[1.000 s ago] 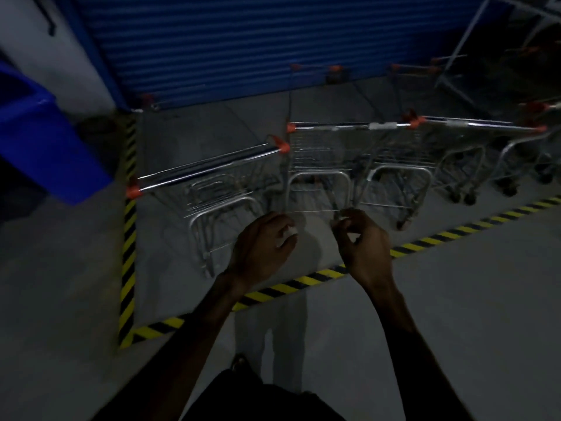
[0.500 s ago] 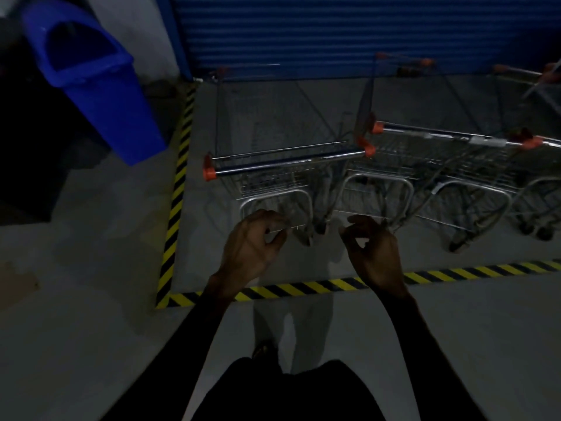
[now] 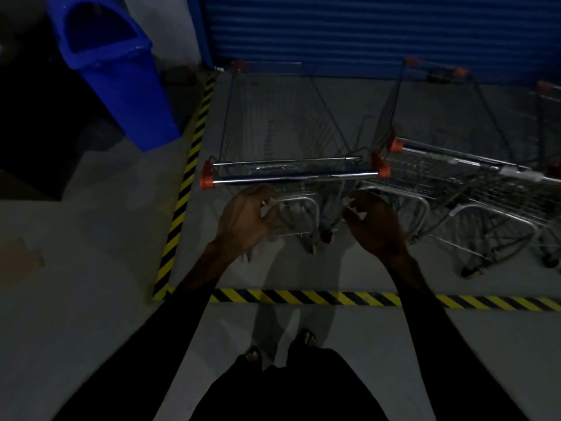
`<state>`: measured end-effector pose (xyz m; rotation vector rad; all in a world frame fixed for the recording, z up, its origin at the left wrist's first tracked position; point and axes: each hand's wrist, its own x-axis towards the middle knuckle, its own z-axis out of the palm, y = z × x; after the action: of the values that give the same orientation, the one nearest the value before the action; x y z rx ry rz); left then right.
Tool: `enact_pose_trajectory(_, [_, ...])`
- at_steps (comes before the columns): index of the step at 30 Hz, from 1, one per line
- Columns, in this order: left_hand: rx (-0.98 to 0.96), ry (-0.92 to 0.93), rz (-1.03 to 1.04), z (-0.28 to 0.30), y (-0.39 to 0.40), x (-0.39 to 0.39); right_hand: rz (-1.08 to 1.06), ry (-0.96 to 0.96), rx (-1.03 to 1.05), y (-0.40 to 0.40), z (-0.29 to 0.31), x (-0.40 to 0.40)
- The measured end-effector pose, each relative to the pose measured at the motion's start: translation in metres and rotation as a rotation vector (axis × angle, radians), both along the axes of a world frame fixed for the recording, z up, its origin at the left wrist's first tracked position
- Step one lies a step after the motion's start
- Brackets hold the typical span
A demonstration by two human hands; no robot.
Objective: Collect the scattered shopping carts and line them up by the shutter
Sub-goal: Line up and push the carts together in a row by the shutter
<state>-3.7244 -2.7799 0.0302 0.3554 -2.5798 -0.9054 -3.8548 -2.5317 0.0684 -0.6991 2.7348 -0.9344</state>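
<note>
Dim light, head view looking down. A wire-mesh steel shopping cart with orange end caps on its handle bar (image 3: 296, 174) is standing inside the yellow-and-black striped floor marking (image 3: 303, 297), its basket nose pointing toward the blue corrugated roller shutter (image 3: 364, 34) and sitting close to it. A second steel cart with an orange-capped handle (image 3: 473, 165) is standing just beside it on the right, angled slightly, their handle ends nearly meeting. Part of a third cart's frame (image 3: 546, 117) is showing at the right edge.

Both hands are hovering just short of the nearer cart's handle, well apart from each other. The left hand (image 3: 247, 221) is hanging below the left half of the bar, fingers loosely curled, gripping nothing. The right hand (image 3: 375, 223) is hanging below the right end, fingers likewise curled and empty. Neither is touching the bar.

A tall blue plastic bin (image 3: 121, 80) is standing outside the marking, at the left. Dark sleeves are covering both forearms.
</note>
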Motion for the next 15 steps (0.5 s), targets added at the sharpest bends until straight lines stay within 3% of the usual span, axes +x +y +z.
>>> enact_pose_trajectory(4, [-0.182,-0.092,0.015,-0.002,-0.02,-0.042,0.129,0.072,0.168,-0.019,-0.002,-0.062])
enact_pose_trajectory(8, [-0.336,-0.182,0.092,-0.003,-0.043,-0.072,0.259,0.3,0.346,-0.036,-0.041,-0.133])
enact_pose_trajectory(11, [-0.388,-0.428,0.136,-0.004,-0.05,-0.079,0.377,0.247,0.577,-0.045,-0.052,-0.159])
enact_pose_trajectory(15, [-0.414,-0.621,0.165,-0.008,-0.057,-0.087,0.384,0.049,0.613,-0.057,-0.032,-0.164])
